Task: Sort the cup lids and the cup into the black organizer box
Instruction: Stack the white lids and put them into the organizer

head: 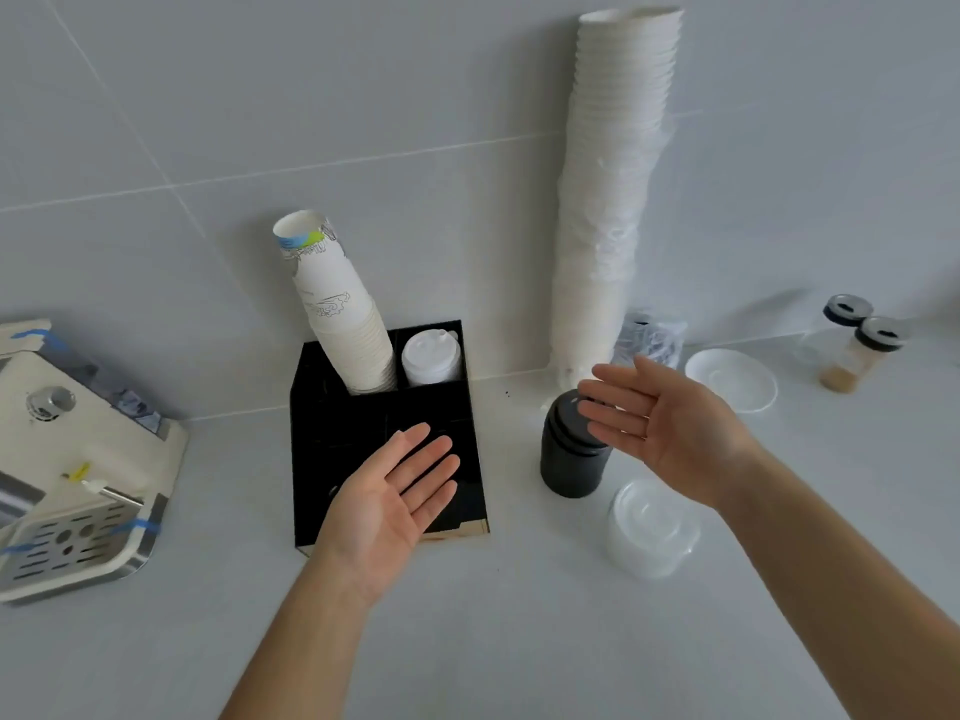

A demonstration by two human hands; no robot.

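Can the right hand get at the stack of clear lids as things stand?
Probably yes. The right hand is open and empty, held above the black lids; the stack of clear lids sits on the counter just nearer the person, with nothing over it.

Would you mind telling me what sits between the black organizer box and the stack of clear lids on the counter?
In the head view, the black lid stack stands between the black organizer box and the clear lids.
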